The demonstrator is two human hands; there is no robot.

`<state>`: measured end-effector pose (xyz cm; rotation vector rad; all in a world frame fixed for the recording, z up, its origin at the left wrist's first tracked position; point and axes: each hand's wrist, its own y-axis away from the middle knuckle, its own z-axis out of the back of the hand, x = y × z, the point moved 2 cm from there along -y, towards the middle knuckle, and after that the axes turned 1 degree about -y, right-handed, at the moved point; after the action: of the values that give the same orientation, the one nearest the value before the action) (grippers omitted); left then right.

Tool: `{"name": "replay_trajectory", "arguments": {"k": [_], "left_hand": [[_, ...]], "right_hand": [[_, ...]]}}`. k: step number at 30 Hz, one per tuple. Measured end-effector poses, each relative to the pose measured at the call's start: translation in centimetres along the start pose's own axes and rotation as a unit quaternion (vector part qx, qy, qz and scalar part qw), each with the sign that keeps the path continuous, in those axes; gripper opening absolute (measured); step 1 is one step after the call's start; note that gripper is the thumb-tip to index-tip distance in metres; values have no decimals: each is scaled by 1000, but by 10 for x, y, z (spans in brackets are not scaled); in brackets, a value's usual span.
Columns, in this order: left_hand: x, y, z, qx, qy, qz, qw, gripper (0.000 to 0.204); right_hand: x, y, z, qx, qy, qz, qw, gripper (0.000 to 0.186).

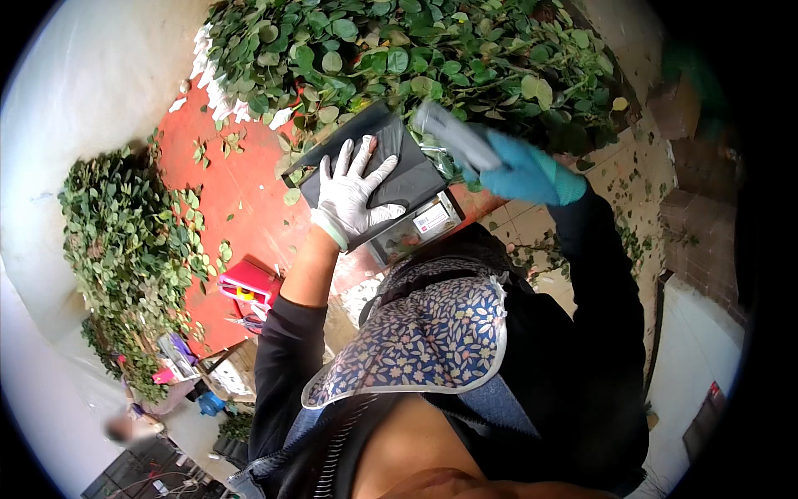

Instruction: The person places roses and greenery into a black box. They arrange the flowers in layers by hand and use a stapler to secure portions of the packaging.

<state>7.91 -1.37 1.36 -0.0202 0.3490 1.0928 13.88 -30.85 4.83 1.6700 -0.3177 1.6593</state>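
My left hand (353, 191), in a thin white glove, lies with fingers spread on a black sheet-like wrap (407, 177) and presses on it. The wrap is folded, and its far flap stands up beside the leaves. Under its near edge shows a clear-fronted part (397, 241) with a white label (432, 218); its contents are hard to make out. To the right, my right hand (524, 170), in a blue knitted glove, is closed round a long grey hand tool (457, 135). Motion blurs the tool, so its kind does not show. It is raised near the wrap's right end.
Leafy cut stems (465, 50) are heaped along the far side of the red table (241, 195), with another pile (125, 233) at the left. A red box (249, 283) and scissors (249, 322) lie near my left forearm. Another person (125, 426) appears at lower left.
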Motion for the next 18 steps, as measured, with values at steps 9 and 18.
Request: {"name": "replay_trajectory", "arguments": {"k": [9, 18], "left_hand": [[-3, -3, 3, -3, 4, 12, 1000, 83], [-1, -5, -3, -16, 8, 5, 1000, 85]], "right_hand": [[20, 5, 3, 58, 333, -206, 918, 57], [-9, -17, 22, 154, 58, -234, 958, 56]]}}
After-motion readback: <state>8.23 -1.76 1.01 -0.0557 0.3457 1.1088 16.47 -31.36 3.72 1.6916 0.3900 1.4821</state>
